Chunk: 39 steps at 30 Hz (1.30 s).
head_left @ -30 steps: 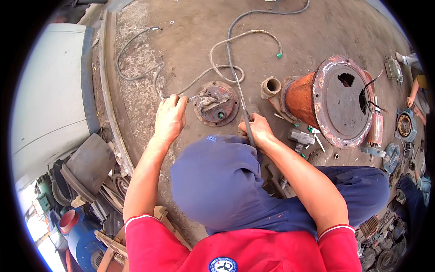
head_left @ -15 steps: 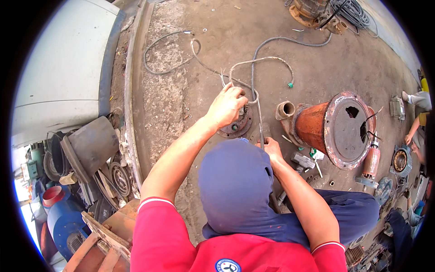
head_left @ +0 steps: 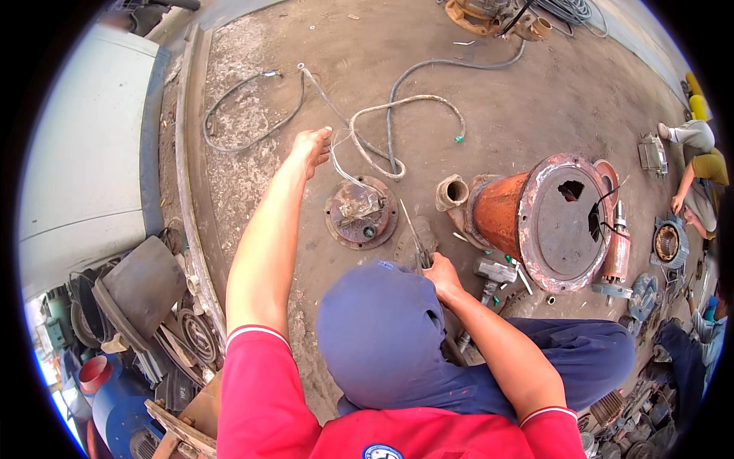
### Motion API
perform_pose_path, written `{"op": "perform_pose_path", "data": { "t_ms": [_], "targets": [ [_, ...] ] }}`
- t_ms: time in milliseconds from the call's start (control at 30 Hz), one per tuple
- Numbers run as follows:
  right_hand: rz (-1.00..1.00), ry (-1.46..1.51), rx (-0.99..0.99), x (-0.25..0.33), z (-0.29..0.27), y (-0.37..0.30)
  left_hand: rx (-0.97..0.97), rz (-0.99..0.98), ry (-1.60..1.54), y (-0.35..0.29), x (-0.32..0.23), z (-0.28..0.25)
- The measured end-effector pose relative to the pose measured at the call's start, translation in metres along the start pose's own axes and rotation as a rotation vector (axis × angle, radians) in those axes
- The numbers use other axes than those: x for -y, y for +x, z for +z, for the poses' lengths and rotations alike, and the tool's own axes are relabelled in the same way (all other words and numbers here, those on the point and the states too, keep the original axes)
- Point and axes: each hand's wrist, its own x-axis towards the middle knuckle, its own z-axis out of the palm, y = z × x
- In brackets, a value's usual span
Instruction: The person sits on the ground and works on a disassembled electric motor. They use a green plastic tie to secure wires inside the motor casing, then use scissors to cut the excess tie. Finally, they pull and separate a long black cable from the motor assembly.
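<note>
My left hand [head_left: 310, 151] is stretched forward, its fingers closed at the upper ends of several thin white wires [head_left: 341, 167]. The wires run down into a round, rusty flanged cover [head_left: 362, 213] lying on the ground, with bolt holes around its rim. Right beside that cover, my right hand [head_left: 441, 277] grips a long, thin tool [head_left: 417, 239] with a narrow metal end pointing away from me; its exact kind cannot be made out. A grey-brown cable [head_left: 375, 158] loops on the ground just beyond the wires.
To the right lies an orange, rusty pump housing [head_left: 505, 208] with a broad flange. A power tool [head_left: 493, 271] sits near my right forearm. A dark cable [head_left: 252, 145] curls at the far left. Another person's hand [head_left: 677, 203] is by a motor casing [head_left: 668, 241].
My left hand has moved left from above the cover, uncovering it and drawing the white wires aside. The cable loop lies apart from my hands now. My right hand still holds the thin tool.
</note>
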Motion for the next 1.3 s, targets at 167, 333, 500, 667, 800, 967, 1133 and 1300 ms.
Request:
{"op": "perform_pose_path", "data": {
  "t_ms": [167,333,500,667,800,967,1133,1300],
  "targets": [
    [0.078,-0.348,0.059,0.009,-0.033,-0.022,0.182,-0.143,0.160,0.039,-0.013,0.028],
    [0.009,-0.471,-0.072,-0.030,-0.042,-0.025,0.109,0.020,0.872,0.074,-0.045,0.062],
    [-0.163,-0.545,-0.158,-0.048,-0.027,-0.014,-0.219,0.246,0.636,0.144,-0.004,0.019],
    [-0.176,-0.457,-0.189,-0.051,-0.038,-0.024,-0.188,0.293,0.234,0.058,-0.149,0.012],
    [-0.320,-0.406,-0.206,-0.039,-0.031,-0.028,-0.187,0.627,0.217,-0.028,-0.255,-0.059],
    [-0.502,-0.346,-0.180,-0.012,-0.040,-0.048,-0.189,0.788,0.071,-0.177,-0.353,-0.103],
    [-0.664,-0.293,-0.239,0.036,-0.072,-0.086,-0.174,1.001,0.143,-0.322,-0.411,-0.110],
    [-0.918,-0.015,-0.561,0.078,-0.125,-0.155,-0.006,1.239,0.263,-0.430,-0.447,-0.089]
  ]
}}
